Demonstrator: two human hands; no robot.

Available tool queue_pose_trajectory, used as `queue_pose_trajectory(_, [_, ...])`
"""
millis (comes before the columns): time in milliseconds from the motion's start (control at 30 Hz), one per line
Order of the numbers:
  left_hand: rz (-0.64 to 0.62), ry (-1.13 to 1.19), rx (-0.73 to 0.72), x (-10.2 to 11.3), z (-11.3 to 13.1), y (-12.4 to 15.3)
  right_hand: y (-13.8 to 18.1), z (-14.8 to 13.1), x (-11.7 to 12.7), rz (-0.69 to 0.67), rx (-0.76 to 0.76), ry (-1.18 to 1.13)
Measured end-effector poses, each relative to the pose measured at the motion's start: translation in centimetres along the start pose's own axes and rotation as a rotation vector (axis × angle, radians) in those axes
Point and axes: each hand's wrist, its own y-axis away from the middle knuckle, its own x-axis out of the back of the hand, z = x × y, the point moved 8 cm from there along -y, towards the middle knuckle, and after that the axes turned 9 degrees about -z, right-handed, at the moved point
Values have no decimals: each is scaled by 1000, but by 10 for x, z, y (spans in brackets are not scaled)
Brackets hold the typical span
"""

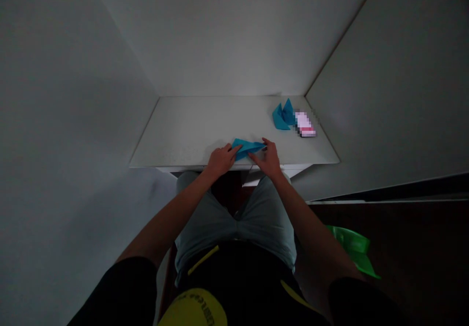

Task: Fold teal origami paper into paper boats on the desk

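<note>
- At the near edge of the white surface [190, 131], roughly midway along it, lies a folded blue sheet [245, 146], apparently paper, between the two hands.
- Left hand [221, 161]: index finger extended onto the left part of the folded blue sheet, other fingers curled. This placement probably steadies the layers against the surface. Whether the thumb closes beneath cannot be told.
- Right hand [270, 159]: thumb and fingers partly spread about the pointed right end, thumb toward the near edge, a fingertip toward the far side. This position likely controls the tip and its loose flap; the firmness of the hold cannot be told.
- Both forearms reach in from either side, which leaves the middle of the folded blue sheet in view. Its position close to the body presumably allows short reach.
- Second blue piece [281, 118]: folded, with raised points, set toward the far right of the surface, apart from both hands. The offset appears to leave the near area free for handling.
- Pixelated device [305, 123], probably a phone: lies just beside the second blue piece, at its right. Any contact between them is obscured by the pixelation.
</note>
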Motion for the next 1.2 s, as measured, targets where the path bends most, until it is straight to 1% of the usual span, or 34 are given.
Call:
queue_pose_trajectory(33, [31, 41, 25, 0, -2, 0, -3, 0, -3, 15, -24, -4])
queue_pose_trajectory(100, [81, 112, 62, 0, -3, -1, -10, -3, -15, 3, -46, -10])
queue_pose_trajectory(233, [147, 235, 62, -3, 1, -5, -24, -16, -43, -74, -54, -37])
queue_pose_trajectory(300, [216, 322, 67, -2, 0, -6, -29, -21, -51, -77, -68, -80])
queue_pose_trajectory(367, [327, 430, 89, 3, -5, -4, -33, -24, -53, -42, -94, -127])
queue_pose_trajectory(467, [488, 585, 136, 12, -17, 0, -36, -31, -49, 19, -116, -156])
queue_pose_trajectory(533, [530, 687, 178, 13, -27, 0, -38, -35, -46, 12, -105, -173])
queue_pose_trajectory(600, [494, 806, 226, 7, -39, -4, -41, -36, -44, -22, -81, -207])
queue_pose_trajectory(667, [402, 914, 253, -2, -49, -10, -44, -33, -41, -61, -47, -241])
queue_pose_trajectory(733, [331, 952, 249, -8, -58, -14, -47, -26, -37, -93, -9, -247])
queue_pose_trajectory(800, [323, 891, 227, -6, -67, -15, -49, -17, -31, -120, 32, -208])
queue_pose_trajectory(867, [339, 768, 196, 1, -74, -14, -49, -10, -26, -165, 82, -132])
queue_pose_trajectory(933, [322, 650, 143, 6, -76, -11, -45, -6, -22, -229, 156, -32])
queue_pose_trajectory(1033, [236, 515, -3, 9, -71, -7, -35, -8, -19, -319, 276, 126])
queue_pose_trajectory(1100, [176, 434, -103, 9, -64, -3, -28, -10, -17, -351, 320, 190])
queue_pose_trajectory(1200, [123, 373, -159, 7, -61, 0, -22, -14, -14, -360, 336, 196])
